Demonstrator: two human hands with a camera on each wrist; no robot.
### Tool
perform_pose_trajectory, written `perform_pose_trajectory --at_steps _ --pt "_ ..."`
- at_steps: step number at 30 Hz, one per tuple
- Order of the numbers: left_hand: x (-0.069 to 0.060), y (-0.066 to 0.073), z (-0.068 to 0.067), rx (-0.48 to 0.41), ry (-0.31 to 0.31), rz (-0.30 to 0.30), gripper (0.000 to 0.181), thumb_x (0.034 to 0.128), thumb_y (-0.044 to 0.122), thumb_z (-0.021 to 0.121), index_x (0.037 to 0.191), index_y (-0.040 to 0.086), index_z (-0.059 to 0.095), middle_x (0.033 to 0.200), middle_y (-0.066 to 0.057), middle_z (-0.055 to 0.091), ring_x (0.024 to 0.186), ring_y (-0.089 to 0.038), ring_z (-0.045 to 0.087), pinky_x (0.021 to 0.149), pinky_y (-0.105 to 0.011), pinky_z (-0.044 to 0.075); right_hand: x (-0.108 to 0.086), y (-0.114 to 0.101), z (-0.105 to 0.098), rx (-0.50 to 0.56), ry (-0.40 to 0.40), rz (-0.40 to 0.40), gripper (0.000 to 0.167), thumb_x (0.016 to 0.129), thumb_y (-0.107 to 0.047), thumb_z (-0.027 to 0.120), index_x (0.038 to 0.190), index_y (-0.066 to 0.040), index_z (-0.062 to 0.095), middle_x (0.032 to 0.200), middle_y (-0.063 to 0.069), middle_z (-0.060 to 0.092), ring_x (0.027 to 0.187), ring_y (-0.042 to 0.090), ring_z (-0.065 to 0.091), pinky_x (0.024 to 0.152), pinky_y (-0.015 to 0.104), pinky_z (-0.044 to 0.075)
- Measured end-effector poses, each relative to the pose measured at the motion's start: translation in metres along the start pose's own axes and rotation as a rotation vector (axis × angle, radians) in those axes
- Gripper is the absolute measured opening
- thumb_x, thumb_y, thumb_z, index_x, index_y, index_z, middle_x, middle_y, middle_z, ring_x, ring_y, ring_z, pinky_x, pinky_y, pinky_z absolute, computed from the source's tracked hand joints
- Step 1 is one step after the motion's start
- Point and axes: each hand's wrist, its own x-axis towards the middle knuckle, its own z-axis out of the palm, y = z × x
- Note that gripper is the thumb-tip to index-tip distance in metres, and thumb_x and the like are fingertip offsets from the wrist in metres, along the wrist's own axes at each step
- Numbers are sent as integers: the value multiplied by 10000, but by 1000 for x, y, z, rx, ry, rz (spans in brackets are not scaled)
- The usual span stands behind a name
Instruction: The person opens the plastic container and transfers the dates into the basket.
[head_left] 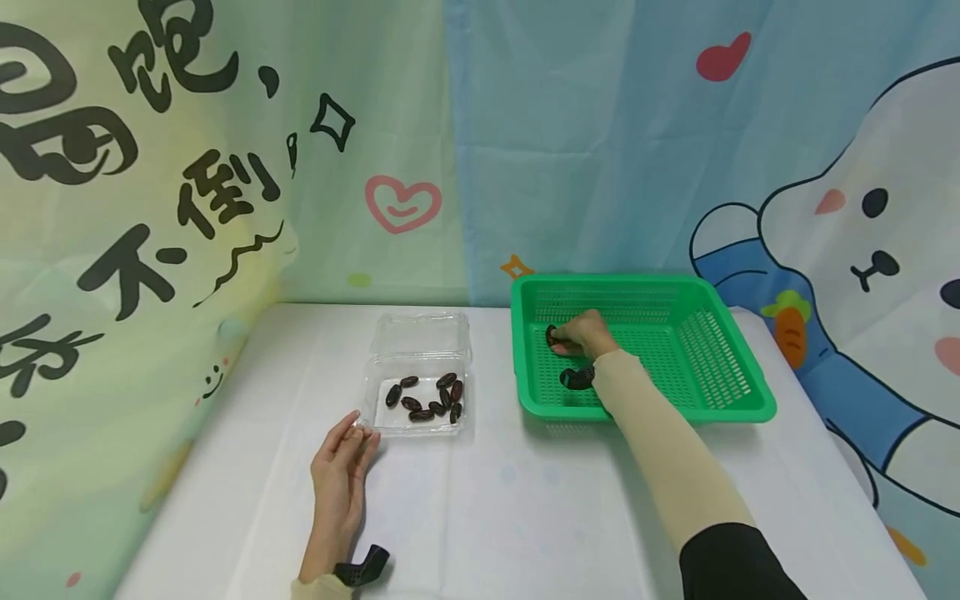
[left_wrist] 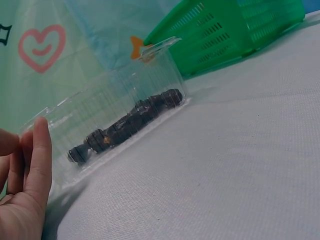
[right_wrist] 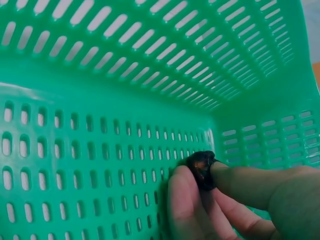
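A clear plastic clamshell box (head_left: 408, 431) lies with its lid back on the white table, holding several dark brown dates (head_left: 422, 415). At its near left corner my left hand (head_left: 343, 471) pinches the rim between thumb and fingers. In the left wrist view, the dates show through the box's clear wall (left_wrist: 122, 95). My right hand (head_left: 588, 333) is down inside the green plastic basket (head_left: 697, 414), near its left side. Between thumb and fingertips it pinches one wrinkled, shiny date (right_wrist: 201, 169), just above the slotted basket floor.
The basket stands to the right of the box, with a gap of white tablecloth (head_left: 491, 467) between them. A printed curtain (head_left: 570, 125) hangs behind the table. Black bands (head_left: 362, 567) are worn at both wrists.
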Motion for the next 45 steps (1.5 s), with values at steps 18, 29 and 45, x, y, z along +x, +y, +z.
perform_pose_trajectory --at_steps 18,29,45 --pt "-4 -4 5 -50 -34 -17 390 1065 49 569 1442 -37 521 1098 -50 621 1000 -101 666 1053 -277 610 -4 10 0 -125 102 -59 581 1022 -61 653 1511 102 384 905 201 700 545 116 692 751 332 701" --pt "-1 -4 6 -74 24 -14 375 1050 40 599 1420 5 557 987 -20 647 920 -99 686 956 -255 651 -9 9 1 -196 89 -81 381 1022 -69 659 1340 102 537 964 206 705 587 131 701 731 328 691" --pt "1 -1 4 -22 50 0 458 1013 7 645 1454 -17 520 951 4 650 853 -103 714 924 -221 653 -51 -22 10 -154 -87 -232 378 1060 -169 619 1389 10 569 1404 230 565 1107 350 678 1066 486 608"
